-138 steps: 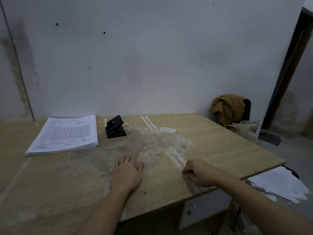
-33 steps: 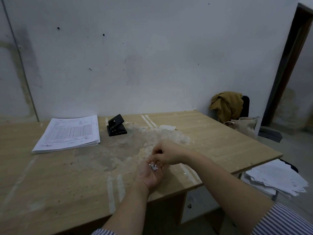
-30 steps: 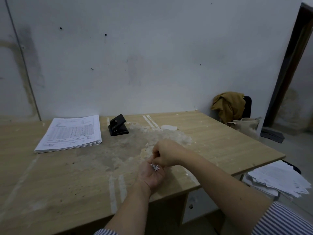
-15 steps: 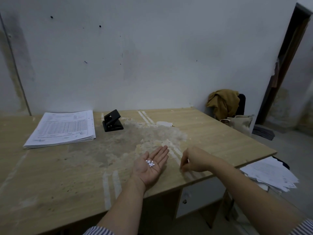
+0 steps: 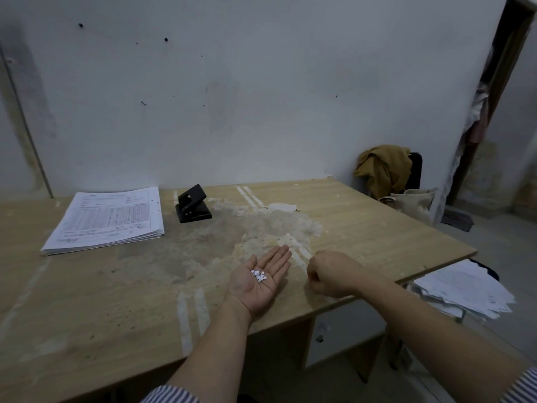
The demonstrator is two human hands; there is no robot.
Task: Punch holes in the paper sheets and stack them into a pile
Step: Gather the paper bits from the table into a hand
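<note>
Seen on my remote feed: a stained, pockmarked grey-white wall (image 5: 261, 112) rises behind a worn wooden worktop (image 5: 87, 301) streaked with pale patches and old tape lines. To the right, a dark chair (image 5: 416, 173) draped with an ochre cloth (image 5: 383, 167) stands by a pale bag (image 5: 415, 205), with a dark door frame (image 5: 499, 68) and grey floor (image 5: 499, 245) beyond. The light is dim and flat.

Bare left forearm (image 5: 220, 344), bare right forearm (image 5: 421, 321), blue-and-white striped sleeves (image 5: 171, 396) ending near the elbows
</note>
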